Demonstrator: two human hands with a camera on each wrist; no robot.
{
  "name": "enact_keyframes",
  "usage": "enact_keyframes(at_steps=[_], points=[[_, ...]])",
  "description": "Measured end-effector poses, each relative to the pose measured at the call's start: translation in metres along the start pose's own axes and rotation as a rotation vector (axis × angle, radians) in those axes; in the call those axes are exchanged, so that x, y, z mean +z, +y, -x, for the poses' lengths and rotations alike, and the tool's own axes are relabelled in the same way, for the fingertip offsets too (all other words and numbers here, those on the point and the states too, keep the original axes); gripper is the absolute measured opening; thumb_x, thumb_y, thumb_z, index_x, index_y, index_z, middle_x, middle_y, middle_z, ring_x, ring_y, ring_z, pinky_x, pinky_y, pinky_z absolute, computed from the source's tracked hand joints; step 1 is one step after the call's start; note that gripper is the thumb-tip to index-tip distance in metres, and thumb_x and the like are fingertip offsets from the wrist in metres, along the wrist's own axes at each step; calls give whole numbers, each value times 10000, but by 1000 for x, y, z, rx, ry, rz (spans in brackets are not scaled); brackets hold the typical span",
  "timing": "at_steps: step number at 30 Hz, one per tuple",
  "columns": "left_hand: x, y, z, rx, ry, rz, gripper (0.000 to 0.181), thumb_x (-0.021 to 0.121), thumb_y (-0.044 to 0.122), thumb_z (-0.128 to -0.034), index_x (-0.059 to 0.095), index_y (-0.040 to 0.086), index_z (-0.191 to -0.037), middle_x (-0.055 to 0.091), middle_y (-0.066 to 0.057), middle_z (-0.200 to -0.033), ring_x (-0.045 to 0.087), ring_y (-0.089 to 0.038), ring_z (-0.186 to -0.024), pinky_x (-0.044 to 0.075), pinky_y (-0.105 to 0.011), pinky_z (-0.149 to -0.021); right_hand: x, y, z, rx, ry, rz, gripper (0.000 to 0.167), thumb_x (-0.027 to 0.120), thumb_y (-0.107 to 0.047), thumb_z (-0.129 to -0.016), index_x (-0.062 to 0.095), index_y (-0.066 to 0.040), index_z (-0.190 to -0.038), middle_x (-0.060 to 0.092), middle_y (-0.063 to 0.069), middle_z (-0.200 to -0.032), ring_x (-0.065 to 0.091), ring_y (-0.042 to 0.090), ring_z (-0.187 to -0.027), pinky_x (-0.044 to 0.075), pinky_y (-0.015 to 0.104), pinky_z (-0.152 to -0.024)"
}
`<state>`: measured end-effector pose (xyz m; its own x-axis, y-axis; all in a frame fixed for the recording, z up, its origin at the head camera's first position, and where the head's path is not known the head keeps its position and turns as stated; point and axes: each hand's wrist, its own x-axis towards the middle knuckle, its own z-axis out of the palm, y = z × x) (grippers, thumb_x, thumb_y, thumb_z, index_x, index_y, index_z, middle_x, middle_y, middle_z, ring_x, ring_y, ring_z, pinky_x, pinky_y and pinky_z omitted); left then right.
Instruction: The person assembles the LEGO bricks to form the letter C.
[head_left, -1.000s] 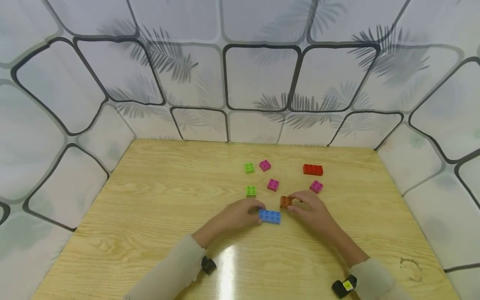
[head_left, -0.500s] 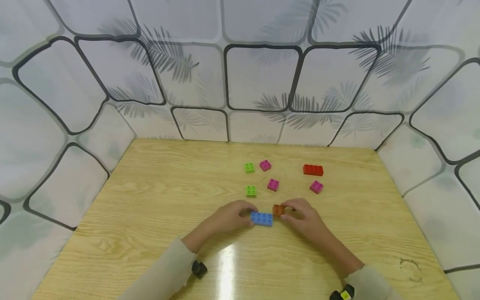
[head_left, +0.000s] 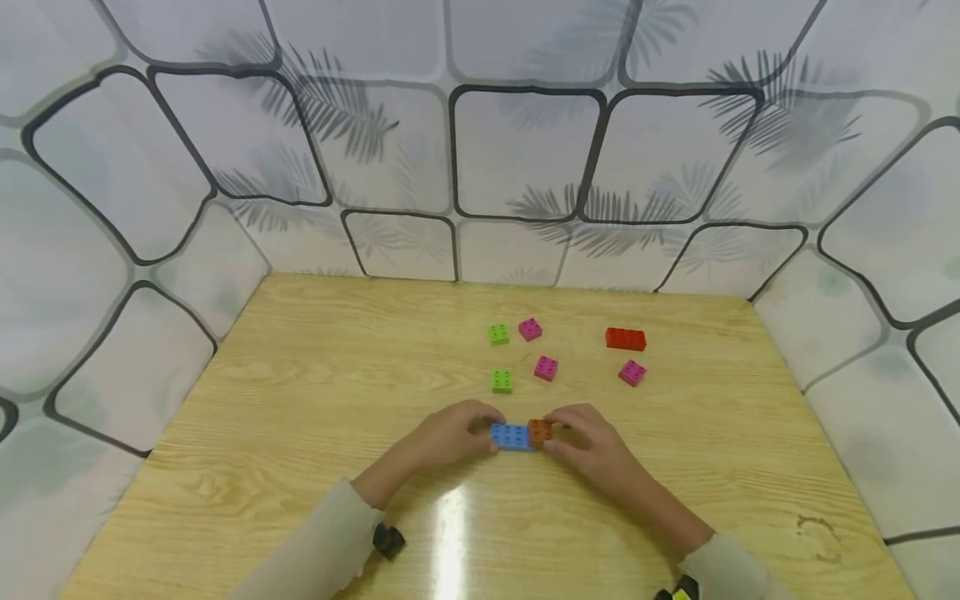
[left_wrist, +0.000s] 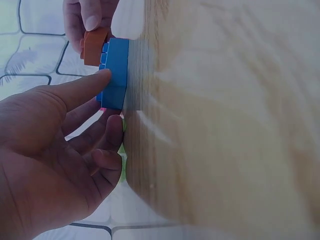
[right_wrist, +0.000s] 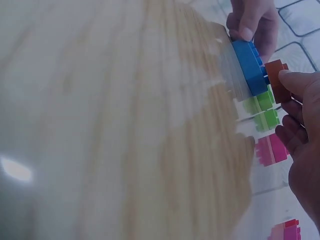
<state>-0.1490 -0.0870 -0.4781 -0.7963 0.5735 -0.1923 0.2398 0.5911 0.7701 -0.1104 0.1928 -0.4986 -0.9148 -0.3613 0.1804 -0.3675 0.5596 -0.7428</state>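
Pinched between thumb and fingers, the orange brick point(head_left: 539, 431) is in the right hand point(head_left: 596, 446), whose digits are parted only by the brick's own width. The left hand point(head_left: 453, 433) grips the blue brick point(head_left: 510, 437) in the same manner at its left end, thumb on the near side and a finger at the far side, with the other fingers loosely bent in the left wrist view. The blue brick lies studs up and appears to rest on the table point(head_left: 337, 358), in front of the person. The orange brick is over the blue one's right end, overlapping it partly and jutting out past it. Studs show in the space between the two in the right wrist view, so the joining looks begun but not complete; whether the bricks touch cannot be told for certain. What seems left on this pair is lining up the orange brick and closing that space. The three columns of studs nearest the left hand are uncovered. Every other brick lies loose and unjoined, apart from both hands: two green bricks point(head_left: 502, 382) and three pink bricks point(head_left: 546, 367) farther back, and a red brick point(head_left: 626, 338) toward the back right.
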Motion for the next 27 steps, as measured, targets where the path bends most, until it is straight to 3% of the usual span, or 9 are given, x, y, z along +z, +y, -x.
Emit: enact_keyframes(at_steps=[21, 27], points=[[0, -3, 3, -15, 3, 17, 395, 716, 302, -928, 649, 200, -1303, 626, -11, -1346, 535, -259, -1310, 409, -540, -1093, 6, -5, -10, -11, -76, 56, 333, 692, -400, -955, 658, -286, -1266, 593, -138, -1263, 521, 90, -1221, 482, 439, -1038], [1, -4, 3, -21, -1, 31, 394, 715, 313, -929, 645, 215, -1304, 623, 5, -1343, 532, -248, -1309, 406, -537, -1095, 4, -6, -12, -30, -81, 64, 328, 723, -322, -944, 664, -270, -1262, 609, -133, -1242, 536, 101, -1204, 491, 440, -1023]])
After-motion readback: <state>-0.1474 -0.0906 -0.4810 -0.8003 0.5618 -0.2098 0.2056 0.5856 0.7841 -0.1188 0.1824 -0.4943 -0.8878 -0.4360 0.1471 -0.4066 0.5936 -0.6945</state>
